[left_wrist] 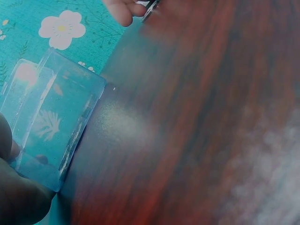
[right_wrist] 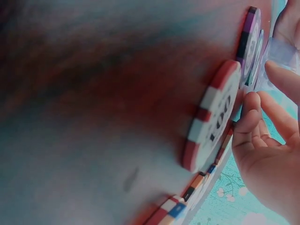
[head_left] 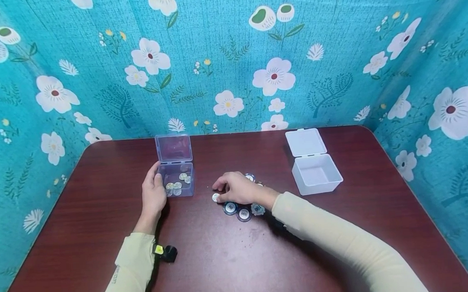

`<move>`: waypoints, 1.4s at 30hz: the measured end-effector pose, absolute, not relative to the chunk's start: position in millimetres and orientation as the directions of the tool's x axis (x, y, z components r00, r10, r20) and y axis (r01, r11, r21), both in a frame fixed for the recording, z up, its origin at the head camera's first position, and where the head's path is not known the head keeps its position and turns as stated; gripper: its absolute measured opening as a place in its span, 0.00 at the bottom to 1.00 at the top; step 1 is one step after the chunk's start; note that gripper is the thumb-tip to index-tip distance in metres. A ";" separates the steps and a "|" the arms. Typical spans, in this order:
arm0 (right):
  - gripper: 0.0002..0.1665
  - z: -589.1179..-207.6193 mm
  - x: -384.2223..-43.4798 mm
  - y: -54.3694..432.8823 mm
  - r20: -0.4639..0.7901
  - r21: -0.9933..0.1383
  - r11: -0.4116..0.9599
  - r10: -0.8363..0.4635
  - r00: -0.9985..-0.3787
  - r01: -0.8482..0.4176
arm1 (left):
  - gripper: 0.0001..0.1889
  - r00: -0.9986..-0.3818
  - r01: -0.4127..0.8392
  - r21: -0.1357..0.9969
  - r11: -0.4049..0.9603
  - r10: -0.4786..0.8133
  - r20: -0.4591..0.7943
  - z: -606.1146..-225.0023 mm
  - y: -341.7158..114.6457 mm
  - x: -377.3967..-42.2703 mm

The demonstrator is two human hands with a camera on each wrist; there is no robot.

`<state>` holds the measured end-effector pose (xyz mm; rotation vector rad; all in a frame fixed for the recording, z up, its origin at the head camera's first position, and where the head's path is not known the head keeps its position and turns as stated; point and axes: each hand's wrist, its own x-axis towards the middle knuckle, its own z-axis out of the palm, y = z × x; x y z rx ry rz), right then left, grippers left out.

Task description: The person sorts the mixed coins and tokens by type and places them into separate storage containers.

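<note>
My left hand (head_left: 153, 192) grips the left side of a clear plastic box (head_left: 186, 192), whose lid (head_left: 174, 149) stands up at the back. Several silver coins (head_left: 177, 185) lie inside it. To the right, my right hand (head_left: 239, 188) reaches over a cluster of poker chips, its thumb and fingers pinching a silver coin (head_left: 215, 197) close to the tabletop. Chips marked 500 (head_left: 244, 214) and 100 (head_left: 258, 209) show below this hand; others are partly hidden. The right wrist view has a red-and-white 100 chip (right_wrist: 213, 117) close up. Only part of the box (left_wrist: 70, 103) enters the left wrist view.
A white plastic box (head_left: 322, 186) with its lid (head_left: 306, 142) tipped back stands on the right of the dark red wooden table (head_left: 218, 264). Behind the table hangs a blue flowered curtain (head_left: 227, 51). A black strap with a yellow tag (head_left: 159, 249) is on the left wrist.
</note>
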<state>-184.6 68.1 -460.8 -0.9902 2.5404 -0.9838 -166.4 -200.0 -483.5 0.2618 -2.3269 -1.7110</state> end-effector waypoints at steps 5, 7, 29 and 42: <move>0.18 -460.0 -184.8 68.6 0.023 -0.653 0.555 -0.666 -0.746 -0.516 | 0.24 -0.955 -0.003 0.953 0.305 -0.284 0.087 -482.7 -199.5 -166.4; 0.18 -459.9 -184.9 68.4 0.027 -0.649 0.556 -0.666 -0.746 -0.520 | 0.24 -0.954 -0.002 0.952 0.306 -0.285 0.090 -482.6 -199.5 -166.6; 0.10 -462.9 -183.6 66.6 0.070 -0.619 0.542 -0.684 -0.726 -0.569 | 0.24 -0.953 -0.010 0.956 0.293 -0.291 0.080 -482.1 -198.5 -166.3; 0.06 -463.3 -188.9 62.7 0.035 -0.596 0.567 -0.688 -0.725 -0.568 | 0.24 -0.954 -0.012 0.961 0.277 -0.290 0.072 -482.4 -198.0 -167.0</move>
